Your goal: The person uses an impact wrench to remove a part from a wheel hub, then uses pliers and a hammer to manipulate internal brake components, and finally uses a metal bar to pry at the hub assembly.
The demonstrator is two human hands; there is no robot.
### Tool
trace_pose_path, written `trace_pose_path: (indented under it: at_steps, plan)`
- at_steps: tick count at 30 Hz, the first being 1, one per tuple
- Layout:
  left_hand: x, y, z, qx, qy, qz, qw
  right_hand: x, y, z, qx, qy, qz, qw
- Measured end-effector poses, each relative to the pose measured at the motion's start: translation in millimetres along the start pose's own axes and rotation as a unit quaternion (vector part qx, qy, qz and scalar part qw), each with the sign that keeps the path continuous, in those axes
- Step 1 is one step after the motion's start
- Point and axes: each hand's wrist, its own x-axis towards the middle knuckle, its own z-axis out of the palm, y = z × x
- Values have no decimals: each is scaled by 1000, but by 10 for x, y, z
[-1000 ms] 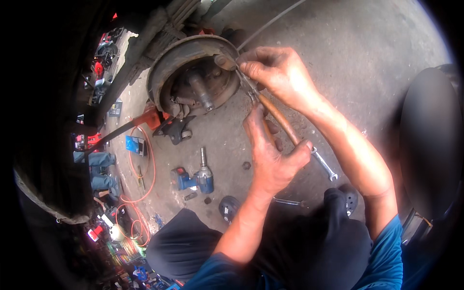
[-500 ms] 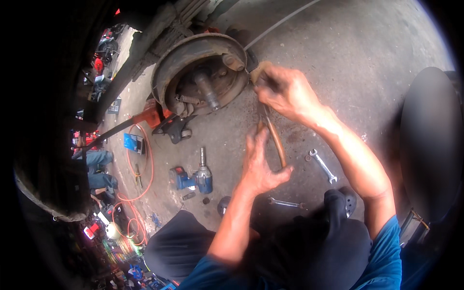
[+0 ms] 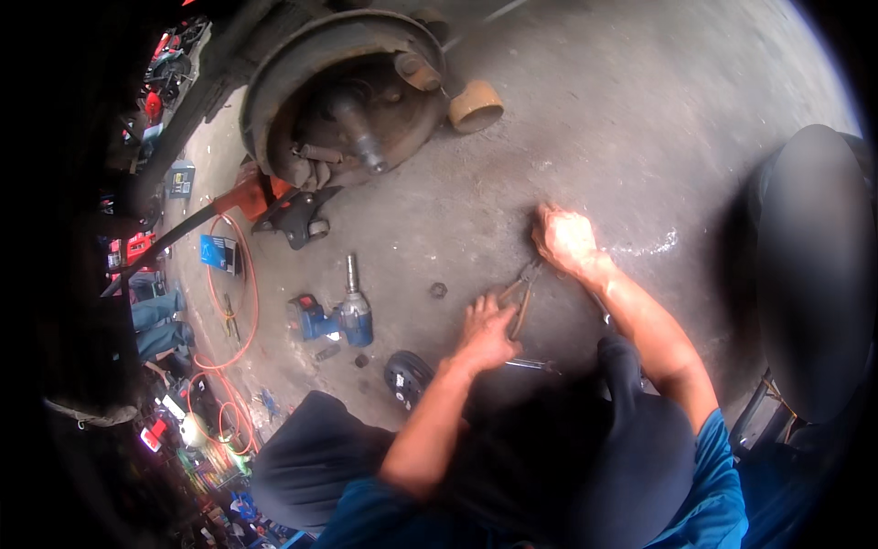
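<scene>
My left hand (image 3: 487, 334) is low over the floor, its fingers closed about the handles of a pair of pliers (image 3: 528, 277) with orange-brown grips. Just beyond the pliers' jaws, my right hand (image 3: 565, 240) is curled into a fist near the floor; whatever may be inside it is hidden. A rusty wheel brake assembly (image 3: 265, 101) with exposed shoes, a spring and a central spindle (image 3: 361, 137) stands ahead to the left. Beside its right edge is a tan, cup-shaped part (image 3: 476, 107). A spanner (image 3: 532, 365) lies by my left hand.
An orange jack (image 3: 251, 197) sits under the brake assembly. On the floor are a blue cordless impact wrench (image 3: 352, 316), a dark nut (image 3: 439, 290), a blue box (image 3: 219, 253) and a red hose (image 3: 256, 311). A large dark rounded object (image 3: 814, 274) stands at the right.
Both hands have moved from the brake assembly down toward the floor, my right hand leaving the tan cup-shaped part. The pliers came down with my left hand. The view has shifted.
</scene>
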Motion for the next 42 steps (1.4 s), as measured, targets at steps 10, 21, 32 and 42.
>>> trace_pose_path:
  at_steps: [10,21,32,42]
  plan:
    - [303,-101,-256,-382,437,8,815,665,-907,-1125,209,291,-164,919]
    - [-121,489,-1376,-273,702,182,632,1082,-1616,-1293,141,415,-214,873]
    - [-159,1000,-2149,46,669,272,690,1046,-1374,-1519,409,158,-230,869]
    - [119,1088,-2228,84,699,140,697,1091,-1300,-1586,412,88,-188,887]
